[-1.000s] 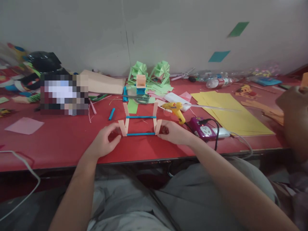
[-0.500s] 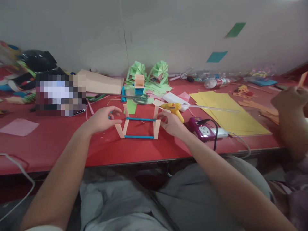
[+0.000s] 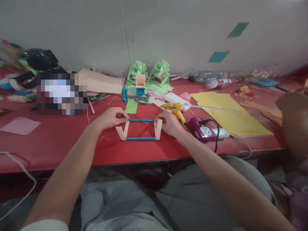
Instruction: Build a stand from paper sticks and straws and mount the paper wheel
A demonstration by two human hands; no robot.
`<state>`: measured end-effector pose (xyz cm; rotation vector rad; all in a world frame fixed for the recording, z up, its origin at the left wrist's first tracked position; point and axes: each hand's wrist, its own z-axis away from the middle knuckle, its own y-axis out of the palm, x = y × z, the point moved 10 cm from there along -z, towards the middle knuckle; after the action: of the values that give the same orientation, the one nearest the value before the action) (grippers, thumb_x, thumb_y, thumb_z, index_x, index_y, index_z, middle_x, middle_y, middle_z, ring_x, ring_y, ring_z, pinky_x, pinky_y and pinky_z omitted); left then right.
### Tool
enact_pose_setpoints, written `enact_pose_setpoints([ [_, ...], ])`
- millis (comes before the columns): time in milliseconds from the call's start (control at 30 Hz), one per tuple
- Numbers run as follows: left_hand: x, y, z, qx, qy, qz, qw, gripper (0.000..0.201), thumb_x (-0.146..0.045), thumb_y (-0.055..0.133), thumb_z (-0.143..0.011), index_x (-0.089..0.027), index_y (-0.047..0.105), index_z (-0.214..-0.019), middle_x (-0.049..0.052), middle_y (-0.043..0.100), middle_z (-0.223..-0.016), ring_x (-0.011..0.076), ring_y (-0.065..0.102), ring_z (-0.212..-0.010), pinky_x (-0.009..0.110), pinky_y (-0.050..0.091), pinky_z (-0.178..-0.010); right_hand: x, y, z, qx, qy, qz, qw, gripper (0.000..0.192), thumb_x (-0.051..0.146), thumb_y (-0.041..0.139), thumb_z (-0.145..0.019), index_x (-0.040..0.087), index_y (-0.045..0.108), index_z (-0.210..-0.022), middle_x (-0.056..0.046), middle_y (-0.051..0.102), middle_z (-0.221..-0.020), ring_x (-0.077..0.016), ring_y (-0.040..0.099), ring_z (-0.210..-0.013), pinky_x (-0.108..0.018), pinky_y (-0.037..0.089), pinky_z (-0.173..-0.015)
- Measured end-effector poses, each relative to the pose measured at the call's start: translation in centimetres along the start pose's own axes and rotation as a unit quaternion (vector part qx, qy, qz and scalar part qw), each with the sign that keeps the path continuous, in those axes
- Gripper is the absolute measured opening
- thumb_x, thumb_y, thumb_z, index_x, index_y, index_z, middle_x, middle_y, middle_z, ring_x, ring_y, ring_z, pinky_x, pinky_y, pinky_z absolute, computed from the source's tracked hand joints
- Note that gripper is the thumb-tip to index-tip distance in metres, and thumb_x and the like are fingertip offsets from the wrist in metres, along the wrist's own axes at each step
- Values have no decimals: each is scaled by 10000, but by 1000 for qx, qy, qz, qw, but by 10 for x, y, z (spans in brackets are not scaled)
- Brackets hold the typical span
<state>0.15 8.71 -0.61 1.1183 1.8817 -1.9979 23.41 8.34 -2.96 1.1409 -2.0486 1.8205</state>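
A small paper frame (image 3: 141, 138) made of pale orange strips and two blue bars stands on the red table in front of me. My left hand (image 3: 111, 118) pinches its far left corner, where an orange strip meets the far blue bar. On the other side, my right hand (image 3: 170, 122) has its fingers closed at the far right corner, by the end of the same bar. The fingertips hide both far uprights in part. A yellow glue gun (image 3: 176, 110) with a clear glue stick lies just behind my right hand.
Scissors (image 3: 141, 98) and a small orange-and-blue paper box (image 3: 141, 84) lie behind the frame. Yellow sheets (image 3: 231, 112) and a purple power socket (image 3: 203, 130) with cords are to the right. Another person's arm (image 3: 293, 118) reaches in at the right edge.
My left hand has moved right and closed on the frame's far left corner; its fingers were apart before. My right hand has closed at the far right corner. The other person's hand has lowered.
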Motion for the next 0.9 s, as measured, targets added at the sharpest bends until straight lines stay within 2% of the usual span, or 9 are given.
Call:
enact_pose_setpoints([
  [367,-10,1,3,-10,41,-38,998,261,-441,634,-840,-217,764,-814,50,688,-871,199,631,-803,318,462,-741,18,-5,4,18,-28,29,999,156,178,590,-847,180,730,-914,-83,672,-951,-217,623,-882,-318,482,-822],
  [733,-13,3,4,-23,79,-36,996,230,-390,619,-856,-207,742,-792,45,682,-845,182,620,-777,300,452,-707,23,-3,8,38,-14,56,998,131,241,603,-868,187,720,-898,-86,650,-977,-220,616,-876,-296,464,-745],
  [900,-10,3,5,-23,57,-26,998,245,-398,623,-847,-215,778,-801,54,687,-870,188,639,-778,310,471,-721,30,-2,15,64,-16,95,993,124,233,599,-864,194,717,-862,-91,637,-1002,-200,600,-809,-284,424,-674],
])
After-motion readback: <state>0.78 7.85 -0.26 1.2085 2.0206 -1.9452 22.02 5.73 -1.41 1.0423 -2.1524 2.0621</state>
